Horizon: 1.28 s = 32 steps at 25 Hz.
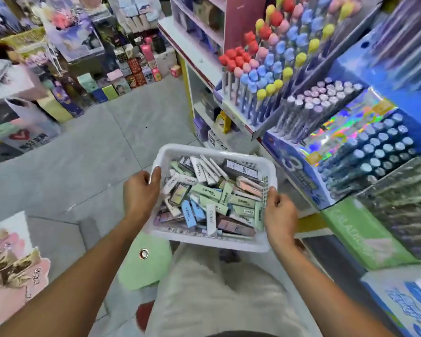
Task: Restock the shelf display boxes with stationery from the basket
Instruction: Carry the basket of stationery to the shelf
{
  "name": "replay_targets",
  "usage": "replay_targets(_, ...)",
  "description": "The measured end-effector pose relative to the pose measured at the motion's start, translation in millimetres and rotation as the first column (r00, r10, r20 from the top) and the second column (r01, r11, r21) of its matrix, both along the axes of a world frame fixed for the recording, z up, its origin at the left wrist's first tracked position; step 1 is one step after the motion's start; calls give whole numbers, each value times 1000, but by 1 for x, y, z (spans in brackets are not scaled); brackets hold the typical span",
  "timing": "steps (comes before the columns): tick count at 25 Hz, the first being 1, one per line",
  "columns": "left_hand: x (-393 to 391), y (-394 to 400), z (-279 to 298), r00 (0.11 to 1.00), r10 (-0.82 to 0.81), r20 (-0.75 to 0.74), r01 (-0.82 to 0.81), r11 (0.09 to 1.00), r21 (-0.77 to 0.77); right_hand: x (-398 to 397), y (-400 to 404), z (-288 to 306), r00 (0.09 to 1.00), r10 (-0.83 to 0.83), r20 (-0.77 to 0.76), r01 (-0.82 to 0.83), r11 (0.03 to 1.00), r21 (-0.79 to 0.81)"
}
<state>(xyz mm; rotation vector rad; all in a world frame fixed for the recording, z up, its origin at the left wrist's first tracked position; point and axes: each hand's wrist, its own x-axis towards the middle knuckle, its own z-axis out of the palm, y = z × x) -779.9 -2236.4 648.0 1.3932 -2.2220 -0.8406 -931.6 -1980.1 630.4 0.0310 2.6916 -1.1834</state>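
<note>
White plastic basket [210,242], slotted walls, rolled rim; held level over the person's lap, just left of the shelf [301,216]. Contents: small stationery boxes [210,198] in green, blue, white and pink, heaped loose to about rim height. Left hand [141,190]: fingers curled over the left rim, grip closed on it. Right hand [278,211]: grip likewise closed on the right rim. Display boxes [350,142] stand on the shelf to the right, holding upright pens. Handling, judged: basket light but somewhat flexible, best carried by both rims; cartons stiff, light and smooth, liable to slide if tipped; take each across its narrow sides.
</note>
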Motion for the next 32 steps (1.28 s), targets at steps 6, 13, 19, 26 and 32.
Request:
replay_targets(6,-58,-91,0,994,-74,85,76,997,-26,-37,-78,-12,998,-51,41,53,998,-25)
replay_targets(13,-129,-213,-61,950,-280,137,277,960,37,-29,-173,-82,941,-277,195,292,955,-49)
replay_targets(19,-227,-285,-135,797,-591,124,587,807,72,-45,-247,-151,796,-589,142,581,808,97)
replay_targets(26,-267,-254,-250,644,-764,45,757,644,108,-23,-225,-268,645,-763,41,747,641,177)
replay_targets(32,-261,-203,-411,607,-789,91,783,614,101,-19,-171,-413,637,-763,109,702,633,327)
